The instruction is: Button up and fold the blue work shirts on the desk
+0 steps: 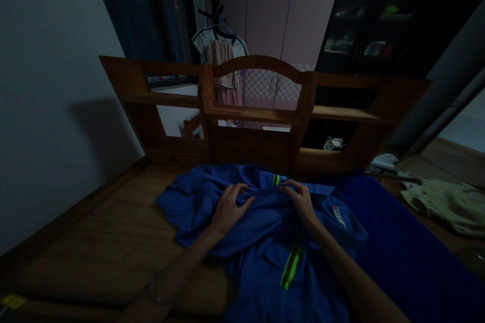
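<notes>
The left hand (229,208) and the right hand (301,201) are bending their fingers over a fold in the blue clothes (261,224), but I cannot tell if they are pinching it. The blue clothes are lying rumpled on the wooden bed (109,229), near its headboard (250,149).

I count two bare-hand grips (229,208) (302,202), seemingly one blue garment (261,222) in this dimness, two yellow-green bands (291,266) (276,179), one white label (338,216), one bracelet (154,290), one wooden headboard (252,146)
</notes>
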{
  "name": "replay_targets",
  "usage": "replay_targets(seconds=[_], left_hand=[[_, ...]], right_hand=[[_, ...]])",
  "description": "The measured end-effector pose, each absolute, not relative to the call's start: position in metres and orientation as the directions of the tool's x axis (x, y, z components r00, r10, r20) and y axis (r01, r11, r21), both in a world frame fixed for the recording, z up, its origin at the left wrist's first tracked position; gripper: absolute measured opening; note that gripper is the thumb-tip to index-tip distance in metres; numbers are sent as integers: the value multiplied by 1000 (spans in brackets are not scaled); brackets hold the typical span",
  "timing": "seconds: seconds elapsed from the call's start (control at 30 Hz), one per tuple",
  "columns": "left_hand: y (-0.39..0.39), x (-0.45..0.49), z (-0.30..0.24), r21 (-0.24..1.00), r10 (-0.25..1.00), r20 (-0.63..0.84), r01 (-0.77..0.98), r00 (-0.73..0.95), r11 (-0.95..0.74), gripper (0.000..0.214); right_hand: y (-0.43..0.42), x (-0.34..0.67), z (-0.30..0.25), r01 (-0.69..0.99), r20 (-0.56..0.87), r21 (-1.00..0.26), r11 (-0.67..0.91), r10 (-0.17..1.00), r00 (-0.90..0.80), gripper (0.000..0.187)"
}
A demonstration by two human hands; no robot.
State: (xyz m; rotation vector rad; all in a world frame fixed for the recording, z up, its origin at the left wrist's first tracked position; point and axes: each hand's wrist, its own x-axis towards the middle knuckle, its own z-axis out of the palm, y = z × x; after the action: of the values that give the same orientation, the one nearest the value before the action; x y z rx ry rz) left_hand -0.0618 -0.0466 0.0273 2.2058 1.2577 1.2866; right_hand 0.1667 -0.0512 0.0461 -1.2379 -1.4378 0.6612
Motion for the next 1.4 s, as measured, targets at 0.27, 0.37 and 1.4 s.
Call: replay_targets(seconds=[0.27,0.37,1.4], left_hand=[[-54,-67,36,432,683,670,596,291,-677,19],[-61,-68,32,380,646,660,572,384,-727,21],[-51,-56,27,665,781,567,413,263,-622,14]], right_hand=[[-49,178,53,360,442,-866,348,869,224,28],[-47,183,55,395,487,-845,361,823,291,32],[-52,154,29,544,499,-664,513,846,-189,21]])
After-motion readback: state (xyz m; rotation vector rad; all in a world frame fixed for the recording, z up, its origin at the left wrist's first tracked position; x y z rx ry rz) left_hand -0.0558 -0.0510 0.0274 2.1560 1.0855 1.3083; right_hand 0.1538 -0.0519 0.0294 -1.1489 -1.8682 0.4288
